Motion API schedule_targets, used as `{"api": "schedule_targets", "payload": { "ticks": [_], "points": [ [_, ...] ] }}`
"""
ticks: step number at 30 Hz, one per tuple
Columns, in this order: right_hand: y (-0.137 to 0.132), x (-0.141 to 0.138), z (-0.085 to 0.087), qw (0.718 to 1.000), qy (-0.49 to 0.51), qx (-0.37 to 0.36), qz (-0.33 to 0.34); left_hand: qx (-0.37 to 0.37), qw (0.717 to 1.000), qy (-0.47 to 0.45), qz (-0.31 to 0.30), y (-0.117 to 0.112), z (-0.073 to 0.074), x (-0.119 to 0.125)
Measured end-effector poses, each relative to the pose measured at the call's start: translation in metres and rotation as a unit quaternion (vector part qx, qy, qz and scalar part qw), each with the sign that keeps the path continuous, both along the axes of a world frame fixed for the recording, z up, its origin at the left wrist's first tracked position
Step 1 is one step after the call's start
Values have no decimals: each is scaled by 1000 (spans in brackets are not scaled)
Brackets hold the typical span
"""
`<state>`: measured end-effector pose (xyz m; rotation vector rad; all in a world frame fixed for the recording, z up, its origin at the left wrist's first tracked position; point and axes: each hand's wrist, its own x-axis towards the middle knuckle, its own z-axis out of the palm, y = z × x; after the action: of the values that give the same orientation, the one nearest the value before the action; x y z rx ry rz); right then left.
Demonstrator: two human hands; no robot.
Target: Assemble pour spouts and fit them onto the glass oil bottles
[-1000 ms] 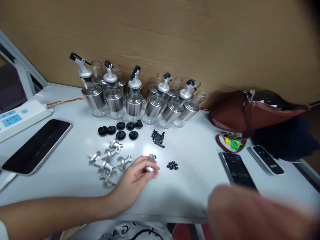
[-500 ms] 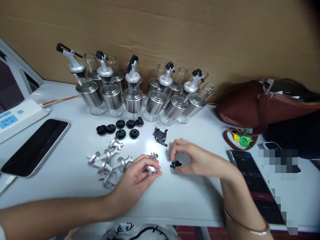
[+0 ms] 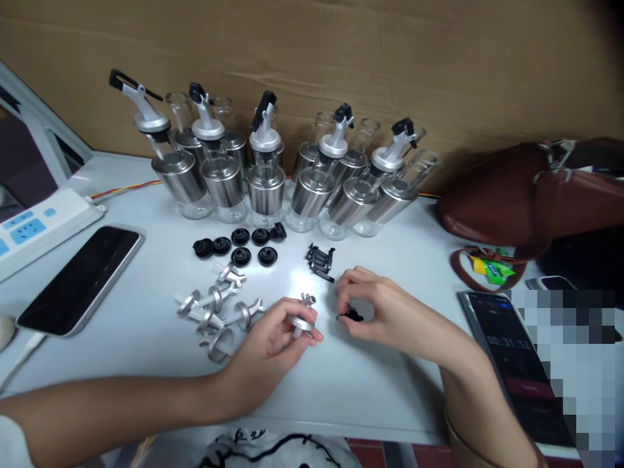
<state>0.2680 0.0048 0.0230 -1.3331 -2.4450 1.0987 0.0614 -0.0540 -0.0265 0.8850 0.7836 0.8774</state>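
My left hand [image 3: 277, 338] is closed around a silver pourer spout [image 3: 303, 324], its disc-shaped collar between thumb and fingers. To its right, my right hand [image 3: 375, 302] pinches a small black part at thumb and fingertip, over a little cluster of black parts [image 3: 355, 315] on the table. The fingers partly hide that cluster. Left of my left hand lies a loose pile of silver pourer spouts [image 3: 214, 299]. Several black ribbed stoppers [image 3: 240, 257] sit behind the pile. Beyond my right hand is a group of slim black levers [image 3: 320, 260].
Glass bottles with steel sleeves [image 3: 266, 188] line the back, several topped with pourers. A phone [image 3: 82, 279] and a power strip [image 3: 43, 227] lie left. On the right are a brown bag [image 3: 487, 195], a strap, small packets [image 3: 494, 270] and another phone [image 3: 517, 357].
My right thumb and fingertips have closed together over the small black parts. My left hand still holds the spout, slightly turned. The whole view has shifted a little.
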Motion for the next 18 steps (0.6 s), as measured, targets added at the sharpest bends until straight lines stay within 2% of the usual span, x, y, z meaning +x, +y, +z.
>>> {"api": "schedule_targets", "payload": {
  "ticks": [3,7,13,18],
  "points": [
    [-1,-2,3,993,99,-32,-49,-13,999,-27,14,-3,1,1],
    [-6,-10,3,961,242,-103,-82,13,999,-44,13,-9,-2,0],
    [-7,-20,2,945,312,-50,-89,182,983,5,3,-13,-5,-7],
    [-7,-22,-1,903,375,-163,-128,199,979,34,-4,-12,-3,-10]
  ]
}}
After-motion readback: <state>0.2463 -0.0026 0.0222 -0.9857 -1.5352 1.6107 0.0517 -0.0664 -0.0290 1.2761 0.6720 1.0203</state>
